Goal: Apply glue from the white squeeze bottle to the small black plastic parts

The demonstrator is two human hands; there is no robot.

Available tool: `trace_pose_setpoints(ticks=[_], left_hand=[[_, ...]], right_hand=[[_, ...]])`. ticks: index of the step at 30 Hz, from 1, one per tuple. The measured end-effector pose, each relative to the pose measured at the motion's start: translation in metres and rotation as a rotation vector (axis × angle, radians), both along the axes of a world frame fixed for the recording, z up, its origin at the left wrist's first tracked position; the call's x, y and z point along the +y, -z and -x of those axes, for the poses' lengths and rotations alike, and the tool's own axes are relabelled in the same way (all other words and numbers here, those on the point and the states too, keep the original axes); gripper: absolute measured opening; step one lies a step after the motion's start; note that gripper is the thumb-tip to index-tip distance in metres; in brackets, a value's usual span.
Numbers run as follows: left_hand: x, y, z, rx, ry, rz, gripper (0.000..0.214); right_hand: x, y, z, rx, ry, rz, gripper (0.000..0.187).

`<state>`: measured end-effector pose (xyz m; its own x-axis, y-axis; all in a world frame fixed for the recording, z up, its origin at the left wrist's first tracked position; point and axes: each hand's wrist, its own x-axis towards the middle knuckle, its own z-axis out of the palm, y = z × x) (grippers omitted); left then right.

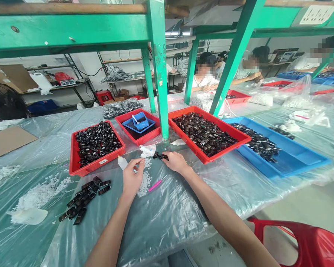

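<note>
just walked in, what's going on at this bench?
One person works bare-handed at a plastic-covered table. The right hand pinches a small black part in front of a red tray full of the same parts. The left hand is over a pile of white bits, fingertips pinched together; anything between them is too small to tell. A pink tool lies between the hands.

Obscured and cut-off items at the bench

The small black part [161, 157] in the right hand [176, 162] is partly covered by its fingers and too small to identify. Whether the left hand [132, 178] pinches anything cannot be told. The left edge cuts off the fan [4, 102], and the lower right corner cuts off the red chair [308, 241].
</note>
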<state>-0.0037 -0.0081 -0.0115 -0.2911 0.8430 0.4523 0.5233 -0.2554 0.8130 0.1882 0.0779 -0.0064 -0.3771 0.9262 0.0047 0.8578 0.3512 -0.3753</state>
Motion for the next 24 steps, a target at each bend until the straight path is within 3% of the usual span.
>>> trace_pose_setpoints(ticks=[4, 7, 14, 24], left_hand=[[0.001, 0.001, 0.003, 0.051, 0.007, -0.004, 0.026], [0.003, 0.005, 0.008, 0.221, 0.045, 0.003, 0.022], [0.006, 0.024, 0.011, 0.56, 0.078, 0.042, 0.017], [0.01, 0.028, 0.001, 0.619, 0.011, 0.067, 0.016]], right_hand=[[0.0, 0.001, 0.0, 0.009, -0.026, -0.006, 0.028], [0.0, 0.0, -0.001, 0.041, -0.029, -0.013, 0.025], [-0.01, -0.004, 0.008, 0.194, -0.014, -0.04, 0.033], [-0.016, 0.0, 0.018, 0.349, -0.033, -0.032, 0.032]])
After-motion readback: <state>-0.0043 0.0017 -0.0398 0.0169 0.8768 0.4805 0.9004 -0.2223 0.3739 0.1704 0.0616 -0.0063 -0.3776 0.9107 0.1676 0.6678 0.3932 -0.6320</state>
